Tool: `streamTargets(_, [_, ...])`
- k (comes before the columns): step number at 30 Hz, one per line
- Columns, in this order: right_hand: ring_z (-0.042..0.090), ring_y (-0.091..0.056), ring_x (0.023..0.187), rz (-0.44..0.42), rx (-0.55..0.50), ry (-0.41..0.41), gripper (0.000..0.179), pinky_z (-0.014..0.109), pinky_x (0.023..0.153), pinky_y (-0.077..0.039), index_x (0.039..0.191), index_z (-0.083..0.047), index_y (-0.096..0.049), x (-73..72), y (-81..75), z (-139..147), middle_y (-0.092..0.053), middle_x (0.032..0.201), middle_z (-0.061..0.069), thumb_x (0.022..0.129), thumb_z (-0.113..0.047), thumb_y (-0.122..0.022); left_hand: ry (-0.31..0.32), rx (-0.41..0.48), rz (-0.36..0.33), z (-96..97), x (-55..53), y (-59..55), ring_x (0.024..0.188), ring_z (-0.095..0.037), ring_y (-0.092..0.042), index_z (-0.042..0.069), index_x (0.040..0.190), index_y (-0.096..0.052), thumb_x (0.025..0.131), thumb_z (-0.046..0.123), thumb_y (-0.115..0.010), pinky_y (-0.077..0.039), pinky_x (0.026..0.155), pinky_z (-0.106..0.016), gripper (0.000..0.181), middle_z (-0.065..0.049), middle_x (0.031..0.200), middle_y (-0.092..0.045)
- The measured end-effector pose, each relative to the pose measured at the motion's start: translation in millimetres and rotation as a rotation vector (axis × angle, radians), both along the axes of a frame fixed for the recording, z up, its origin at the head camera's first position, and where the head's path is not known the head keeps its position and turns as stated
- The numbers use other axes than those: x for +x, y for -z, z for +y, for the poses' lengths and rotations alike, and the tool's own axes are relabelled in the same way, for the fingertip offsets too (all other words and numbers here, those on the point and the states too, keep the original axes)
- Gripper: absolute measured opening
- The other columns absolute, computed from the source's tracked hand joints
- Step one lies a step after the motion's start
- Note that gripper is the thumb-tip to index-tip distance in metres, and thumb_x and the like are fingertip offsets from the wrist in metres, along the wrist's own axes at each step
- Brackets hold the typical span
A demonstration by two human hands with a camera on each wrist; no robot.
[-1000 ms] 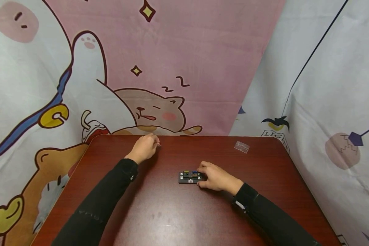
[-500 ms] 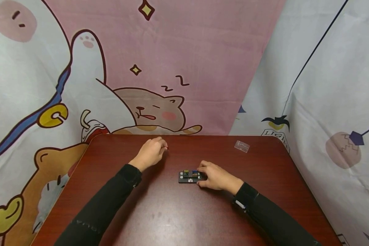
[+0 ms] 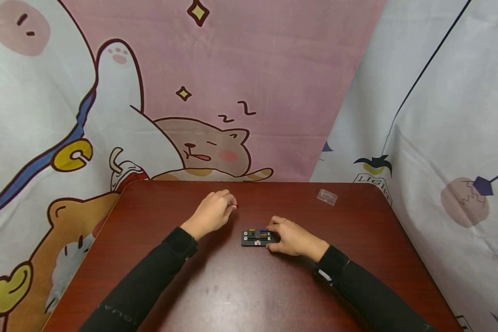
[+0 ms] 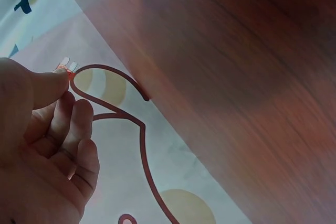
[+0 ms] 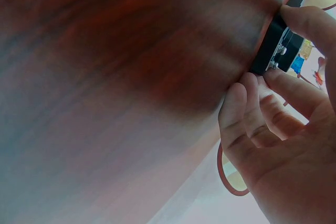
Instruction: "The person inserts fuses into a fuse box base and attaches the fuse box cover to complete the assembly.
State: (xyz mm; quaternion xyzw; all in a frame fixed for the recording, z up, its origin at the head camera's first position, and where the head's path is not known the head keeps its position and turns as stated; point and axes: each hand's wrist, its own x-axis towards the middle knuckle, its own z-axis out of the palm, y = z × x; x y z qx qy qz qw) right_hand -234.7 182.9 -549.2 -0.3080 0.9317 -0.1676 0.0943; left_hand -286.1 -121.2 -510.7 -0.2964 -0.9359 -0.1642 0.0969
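Note:
In the head view my left hand (image 3: pixel 213 213) is above the table, left of and beyond a black fuse block (image 3: pixel 257 238). Between its thumb and forefinger it pinches a small red blade fuse (image 4: pixel 65 66), whose two metal prongs point away from the hand in the left wrist view. My right hand (image 3: pixel 292 237) grips the right end of the fuse block, thumb on the near side and fingers on the far side. Yellow and blue fuses sit in the block's top, and metal screws (image 5: pixel 282 50) show at its end. The fingers hide part of the block.
A clear plastic cover (image 3: pixel 327 197) lies near the back right of the reddish-brown table (image 3: pixel 232 286). Behind the table's far edge hangs a printed cartoon cloth (image 3: pixel 282 92). Another cloth borders the right side.
My left hand has moved right and a little nearer, toward the fuse block, carrying the red blade fuse. The right hand and the block have stayed in place.

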Motion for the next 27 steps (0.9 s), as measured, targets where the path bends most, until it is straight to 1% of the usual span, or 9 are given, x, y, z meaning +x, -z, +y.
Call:
streamTargets(3, [0.013, -0.062, 0.110, 0.005, -0.002, -0.006, 0.054, 0.038, 0.094, -0.055, 0.141, -0.010, -0.074, -0.8, -0.2, 0, -0.062, 0.124, -0.003, 0.098, -0.040, -0.084, 0.012, -0.009, 0.009, 2.8, 3.6, -0.9, 0.093, -0.020, -0.068, 0.014, 0.106, -0.080, 0.107, 0.019, -0.074, -0.052, 0.083, -0.038, 0.007, 0.000, 0.099, -0.070])
streamTargets(9, [0.012, -0.061, 0.109, -0.001, -0.002, 0.005, 0.054, 0.038, 0.095, -0.055, 0.140, -0.010, -0.075, -1.4, -1.3, -1, -0.062, 0.122, -0.004, 0.097, -0.041, -0.085, 0.049, -0.012, 0.035, 9.9, 13.7, -6.1, 0.094, -0.019, -0.070, 0.014, 0.106, -0.082, 0.104, 0.016, -0.077, -0.052, 0.083, -0.037, 0.005, 0.000, 0.099, -0.071])
streamTargets(13, [0.012, -0.062, 0.107, 0.020, -0.014, -0.006, 0.051, 0.037, 0.093, -0.056, 0.136, -0.011, -0.077, -1.9, -0.9, -1, -0.062, 0.120, -0.004, 0.095, -0.040, -0.086, 0.077, -0.026, 0.051, 16.5, 22.5, -6.7, 0.094, -0.018, -0.070, 0.015, 0.105, -0.082, 0.103, 0.018, -0.079, -0.052, 0.083, -0.036, 0.004, 0.002, 0.098, -0.072])
streamTargets(18, [0.013, -0.064, 0.107, 0.031, -0.032, -0.018, 0.049, 0.038, 0.093, -0.057, 0.134, -0.011, -0.077, -2.2, -0.4, -1, -0.063, 0.120, -0.003, 0.095, -0.039, -0.087, 0.114, -0.034, 0.040, 25.3, 34.8, -7.1, 0.093, -0.015, -0.070, 0.018, 0.105, -0.082, 0.104, 0.020, -0.079, -0.051, 0.084, -0.035, 0.004, 0.004, 0.097, -0.072])
streamTargets(23, [0.012, -0.064, 0.104, 0.025, -0.049, -0.021, 0.047, 0.037, 0.090, -0.056, 0.132, -0.011, -0.078, -2.8, -0.4, -1, -0.064, 0.118, -0.003, 0.094, -0.037, -0.087, 0.132, -0.043, 0.025, 32.2, 43.4, -5.3, 0.091, -0.013, -0.069, 0.020, 0.104, -0.082, 0.104, 0.023, -0.080, -0.051, 0.084, -0.034, 0.004, 0.006, 0.097, -0.072])
streamTargets(27, [0.012, -0.063, 0.104, 0.024, -0.044, -0.018, 0.046, 0.036, 0.090, -0.056, 0.131, -0.012, -0.078, -2.3, -0.3, -1, -0.064, 0.118, -0.004, 0.094, -0.038, -0.087, 0.145, -0.066, 0.028, 35.4, 47.9, -0.7, 0.090, -0.011, -0.067, 0.021, 0.103, -0.082, 0.104, 0.025, -0.080, -0.049, 0.083, -0.032, 0.004, 0.008, 0.096, -0.072])
